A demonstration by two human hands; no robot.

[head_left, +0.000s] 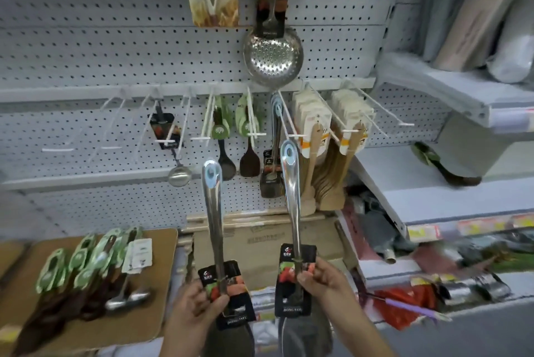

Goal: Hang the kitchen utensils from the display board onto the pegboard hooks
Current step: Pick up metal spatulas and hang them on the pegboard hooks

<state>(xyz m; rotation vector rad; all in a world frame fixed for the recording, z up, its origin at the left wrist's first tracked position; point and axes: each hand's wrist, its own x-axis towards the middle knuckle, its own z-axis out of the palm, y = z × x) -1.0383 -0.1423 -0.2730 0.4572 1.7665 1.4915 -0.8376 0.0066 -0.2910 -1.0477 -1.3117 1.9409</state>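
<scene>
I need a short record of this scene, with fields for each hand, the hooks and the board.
left hand: grip closed on a steel-handled spatula with black label card, handle up
right hand: grip closed on a second steel-handled spatula with black label card, handle up
white pegboard hooks: several hold utensils; the leftmost ones are bare
brown display board: green-carded dark utensils and a steel ladle lie on it
</scene>
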